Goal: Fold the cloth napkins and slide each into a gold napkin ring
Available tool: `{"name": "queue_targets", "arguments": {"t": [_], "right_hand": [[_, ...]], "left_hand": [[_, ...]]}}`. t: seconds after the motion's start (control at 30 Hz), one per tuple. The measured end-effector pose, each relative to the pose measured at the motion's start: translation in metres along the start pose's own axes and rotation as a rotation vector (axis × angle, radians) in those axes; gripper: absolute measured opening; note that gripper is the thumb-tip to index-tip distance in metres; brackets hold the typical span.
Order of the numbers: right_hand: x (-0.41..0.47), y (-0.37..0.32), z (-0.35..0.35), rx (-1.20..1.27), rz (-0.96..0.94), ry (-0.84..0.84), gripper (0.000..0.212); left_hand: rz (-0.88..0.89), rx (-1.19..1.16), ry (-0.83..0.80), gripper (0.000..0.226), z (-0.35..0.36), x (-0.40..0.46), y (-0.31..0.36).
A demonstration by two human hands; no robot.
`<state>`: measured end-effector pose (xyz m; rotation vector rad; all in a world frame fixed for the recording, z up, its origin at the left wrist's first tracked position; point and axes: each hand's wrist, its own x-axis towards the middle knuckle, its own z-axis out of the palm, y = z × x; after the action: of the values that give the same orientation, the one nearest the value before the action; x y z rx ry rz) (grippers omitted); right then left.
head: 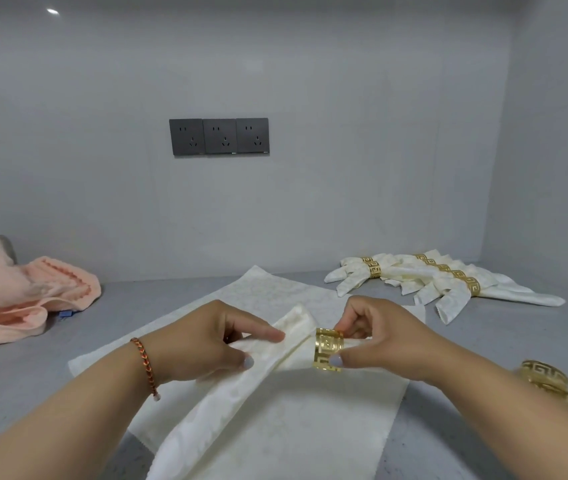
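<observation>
Wall (275,64): pale grey, seen at 12 o'clock; three dark sockets (219,136) are set side by side on it.
Bench (33,375): grey, spread across the lower half of the view.
Flat napkins (268,296): cream cloths laid open on the bench at the centre, under both hands.
Pink towel (16,289): bunched at 9 o'clock, against the wall.
Finished napkins (431,278): a row of folded cream napkins, each banded by a gold ring, fanned out at 2 o'clock, well apart from the hands.
Folded napkin (227,400): a long cream strip, run from 6 o'clock up to the centre, its upper end passed through the ring.
Left hand (203,341): the folded napkin is pinched between thumb and fingers just left of the ring; a braided bracelet (144,362) is worn on the wrist.
Right hand (379,341): its grip is closed on the ring, thumb below and fingers above.
Spare rings (545,379): gold, seen at 4 o'clock beside the right forearm.
Ring (327,349): gold, cut with a key pattern, set around the napkin at the centre.
</observation>
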<state>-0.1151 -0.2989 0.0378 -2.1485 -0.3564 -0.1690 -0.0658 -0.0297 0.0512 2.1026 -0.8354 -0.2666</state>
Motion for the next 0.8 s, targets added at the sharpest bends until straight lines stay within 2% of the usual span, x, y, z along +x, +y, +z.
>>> {"name": "queue_targets", "arguments": {"t": [0.2,0.5,0.63,0.8], "right_hand": [[0.001,0.006,0.001,0.105,0.035,0.110,0.032],[-0.005,-0.003,-0.005,0.083,-0.071,-0.042,0.038],[-0.003,-0.007,-0.008,-0.008,-0.094,-0.105,0.041],[-0.005,-0.014,-0.013,-0.075,-0.140,-0.081,0.040]], "left_hand": [[0.038,0.027,-0.090,0.061,0.004,-0.002,0.000],[0.014,0.168,-0.315,0.068,-0.002,0.003,0.018],[0.008,0.216,-0.375,0.068,-0.005,0.004,0.029],[0.000,0.246,-0.390,0.070,-0.003,0.005,0.038]]}}
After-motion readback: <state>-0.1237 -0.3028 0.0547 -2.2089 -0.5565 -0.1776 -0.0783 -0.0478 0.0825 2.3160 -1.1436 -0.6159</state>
